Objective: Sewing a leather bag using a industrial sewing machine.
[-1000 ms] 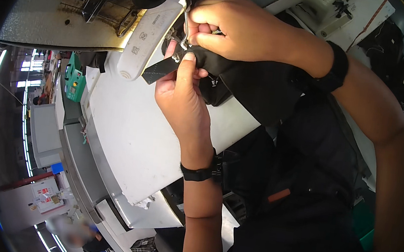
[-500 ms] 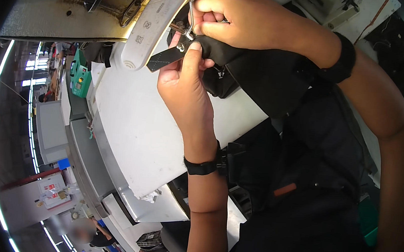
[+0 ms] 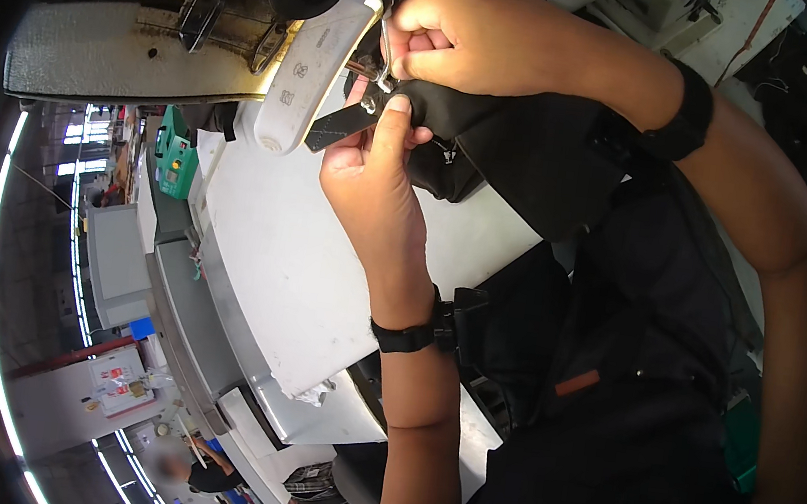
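Note:
A piece of black fabric (image 3: 546,159) trails from beneath the metal presser foot (image 3: 384,78) of a sewing machine (image 3: 160,61) toward my lap. My left hand (image 3: 377,183) pinches the fabric's edge beside the foot, thumb on top. A flat dark strip with a stitched line (image 3: 343,126) sticks out by that hand. Just above the foot, my right hand (image 3: 480,40) is closed, thumb and fingertips pressed together against a thin metal part. What lies between those fingertips is too small to make out.
A white lamp (image 3: 304,79) hangs close to the left of the foot, lighting the work. The white tabletop (image 3: 272,256) spreads below. A green box-shaped device (image 3: 174,153) stands beyond it. Another person (image 3: 211,468) is far off at lower left.
The whole view has shifted slightly, with the machine and table appearing a little farther right. Both hands keep nearly the same grip and place by the presser foot.

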A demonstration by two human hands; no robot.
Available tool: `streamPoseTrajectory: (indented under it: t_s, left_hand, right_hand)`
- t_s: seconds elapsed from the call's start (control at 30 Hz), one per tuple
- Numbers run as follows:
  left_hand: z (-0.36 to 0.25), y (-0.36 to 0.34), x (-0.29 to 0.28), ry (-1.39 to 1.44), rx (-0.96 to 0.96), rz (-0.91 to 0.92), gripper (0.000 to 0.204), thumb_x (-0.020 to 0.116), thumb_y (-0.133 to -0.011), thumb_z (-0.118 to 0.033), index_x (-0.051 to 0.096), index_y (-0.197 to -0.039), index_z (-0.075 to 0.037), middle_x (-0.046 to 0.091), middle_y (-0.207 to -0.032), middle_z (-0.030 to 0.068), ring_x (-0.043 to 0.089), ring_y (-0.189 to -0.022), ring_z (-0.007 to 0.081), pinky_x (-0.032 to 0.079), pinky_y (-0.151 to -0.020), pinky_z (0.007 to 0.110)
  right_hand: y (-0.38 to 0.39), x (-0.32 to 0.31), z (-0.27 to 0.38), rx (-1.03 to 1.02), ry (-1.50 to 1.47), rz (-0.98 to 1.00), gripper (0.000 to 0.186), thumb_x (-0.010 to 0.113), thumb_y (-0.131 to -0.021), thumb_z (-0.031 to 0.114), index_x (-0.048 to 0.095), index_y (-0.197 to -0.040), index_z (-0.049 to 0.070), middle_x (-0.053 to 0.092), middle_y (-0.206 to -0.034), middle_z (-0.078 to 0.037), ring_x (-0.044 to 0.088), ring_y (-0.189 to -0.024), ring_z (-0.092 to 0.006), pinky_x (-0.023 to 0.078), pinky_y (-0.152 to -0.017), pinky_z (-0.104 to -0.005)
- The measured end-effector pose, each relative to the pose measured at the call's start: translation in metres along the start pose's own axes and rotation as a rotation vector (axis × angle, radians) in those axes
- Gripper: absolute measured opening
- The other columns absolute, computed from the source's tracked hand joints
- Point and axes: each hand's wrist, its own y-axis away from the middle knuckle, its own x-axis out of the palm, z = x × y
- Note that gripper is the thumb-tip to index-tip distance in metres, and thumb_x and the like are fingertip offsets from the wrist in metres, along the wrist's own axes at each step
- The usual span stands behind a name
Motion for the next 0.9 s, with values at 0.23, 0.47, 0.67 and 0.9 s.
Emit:
streamPoseTrajectory:
  t_s: [0.23,0.47,0.67,0.9]
  left_hand:
    - [0.004,-0.002,-0.001,-0.014,0.024,-0.008,0.025,0.074,-0.095,-0.008,0.064,-0.111,0.009,0.069,-0.095,0.0113,0.065,-0.08,0.0146,0.055,-0.071,0.026]
    - [0.011,-0.01,-0.001,-0.059,-0.008,0.005,0.043,0.08,-0.093,-0.022,0.064,-0.121,0.006,0.064,-0.084,0.0024,0.055,-0.069,0.0075,0.044,-0.063,0.022]
    - [0.017,-0.012,-0.002,-0.299,0.114,0.012,0.031,0.081,-0.092,-0.022,0.07,-0.109,0.002,0.065,-0.079,0.0003,0.055,-0.066,0.0072,0.043,-0.062,0.022]
    - [0.021,-0.015,-0.005,-0.256,0.192,0.05,0.027,0.082,-0.092,-0.019,0.07,-0.108,0.0,0.068,-0.084,0.0007,0.057,-0.068,0.0084,0.045,-0.064,0.023]
  right_hand:
    - [0.001,0.003,-0.007,-0.021,0.006,-0.022,0.012,0.065,-0.09,0.017,0.07,-0.086,0.006,0.061,-0.067,-0.003,0.058,-0.063,-0.0135,0.045,-0.062,-0.0328]
    - [-0.004,0.006,-0.02,-0.111,0.0,-0.018,0.016,0.062,-0.089,0.02,0.07,-0.091,0.006,0.066,-0.073,-0.006,0.064,-0.069,-0.0206,0.05,-0.067,-0.0373]
    - [-0.001,0.002,-0.021,-0.077,0.019,-0.012,0.015,0.063,-0.087,0.02,0.071,-0.088,0.006,0.066,-0.073,-0.005,0.065,-0.07,-0.0195,0.05,-0.066,-0.0362]
    - [0.0,-0.003,-0.009,-0.013,0.01,0.029,0.015,0.063,-0.085,0.019,0.071,-0.085,0.006,0.064,-0.07,-0.005,0.064,-0.069,-0.0208,0.049,-0.067,-0.037]
